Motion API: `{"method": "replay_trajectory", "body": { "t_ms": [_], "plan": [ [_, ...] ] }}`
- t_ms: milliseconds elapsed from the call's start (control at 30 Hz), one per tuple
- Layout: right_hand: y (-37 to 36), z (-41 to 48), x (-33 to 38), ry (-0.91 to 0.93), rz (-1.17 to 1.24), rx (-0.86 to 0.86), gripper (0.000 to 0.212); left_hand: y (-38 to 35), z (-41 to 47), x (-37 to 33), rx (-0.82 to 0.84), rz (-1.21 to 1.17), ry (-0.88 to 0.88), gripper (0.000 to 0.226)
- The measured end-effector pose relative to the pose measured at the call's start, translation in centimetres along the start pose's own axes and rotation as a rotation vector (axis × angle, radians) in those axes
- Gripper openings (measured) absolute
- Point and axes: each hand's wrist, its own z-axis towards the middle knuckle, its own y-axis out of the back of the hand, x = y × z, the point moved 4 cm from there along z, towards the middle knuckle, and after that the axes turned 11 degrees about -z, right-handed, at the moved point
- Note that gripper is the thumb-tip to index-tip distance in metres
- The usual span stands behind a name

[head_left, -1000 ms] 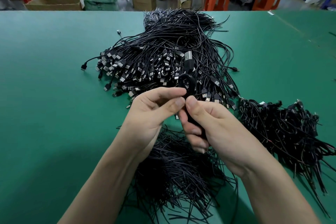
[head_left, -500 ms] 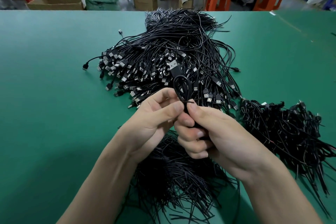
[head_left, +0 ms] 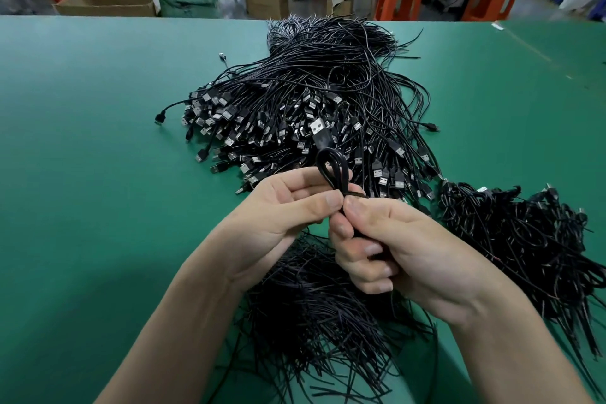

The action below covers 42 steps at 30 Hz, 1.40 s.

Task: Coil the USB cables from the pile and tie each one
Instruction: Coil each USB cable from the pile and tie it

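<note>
Frame centre: left hand [head_left: 282, 207] and right hand [head_left: 390, 249] pinch the tie [head_left: 355, 195] on a coiled cable [head_left: 331, 167]. Tying step; next, likely twist tie tight.

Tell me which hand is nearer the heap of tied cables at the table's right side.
Right. The right hand is just beside the tied heap, to its left; the left hand sits farther left, beyond the held cable.
</note>
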Motion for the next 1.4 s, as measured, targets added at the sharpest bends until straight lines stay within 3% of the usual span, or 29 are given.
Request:
{"method": "replay_trajectory", "body": {
  "t_ms": [133, 467, 633, 767, 833, 900, 1000, 1400],
  "plan": [
    [0.3, 0.1, -0.1, 0.006, -0.021, -0.028, 0.029, -0.4, 0.3, 0.0, -0.041, 0.028, -0.049, 0.019],
    [0.5, 0.2, -0.2, 0.039, 0.019, -0.091, 0.030, -1.5, 0.5, 0.3, -0.159, 0.048, -0.113, 0.012],
    [0.6, 0.3, -0.2, 0.028, -0.055, -0.172, 0.040, -1.4, 0.6, 0.5, -0.163, 0.022, -0.085, 0.013],
    [1.7, 0.3, 0.2, 0.039, -0.391, -0.406, 0.044, -1.1, 0.6, 0.2, -0.164, 0.034, -0.100, 0.014],
    [2.7, -0.1, 0.7, 0.129, -0.629, -0.662, 0.026, -0.6, 0.7, 0.2, -0.214, 0.067, -0.137, 0.016],
    [3.1, -0.5, 1.3, 0.279, -0.660, -0.798, 0.011, -0.4, 0.7, 0.4, -0.221, 0.094, -0.141, 0.020],
    [3.1, -0.8, 1.5, 0.412, -0.676, -0.812, 0.011, -0.3, 0.7, 0.5, -0.219, 0.145, -0.148, 0.022],
    [2.2, -0.8, 1.5, 0.503, -0.767, -0.910, 0.013, 0.2, 0.7, 1.0, -0.344, 0.212, -0.079, 0.024]
  ]
}}
